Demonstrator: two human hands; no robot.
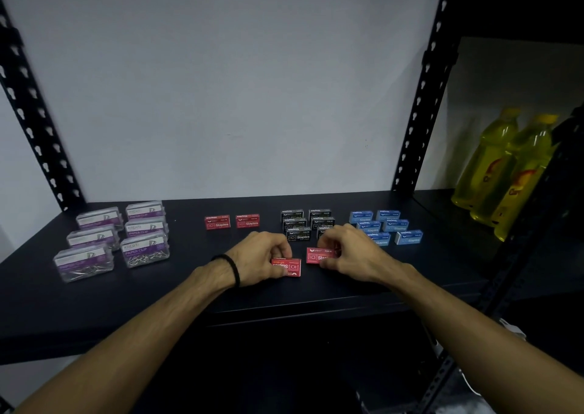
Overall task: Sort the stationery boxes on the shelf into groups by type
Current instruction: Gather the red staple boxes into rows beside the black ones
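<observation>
Hands each pinch a red staple box near shelf front: left hand (264, 254) on upside-down box (289, 266), right hand (350, 249) on second box (317, 255). Risk: knocking black stack (305, 224) just behind.

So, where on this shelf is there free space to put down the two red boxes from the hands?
Bare shelf lies in front of the two placed red staple boxes, bordered by the paper clip boxes on the left and the left hand on the right. It is crowded around the black boxes and blue boxes.
</observation>
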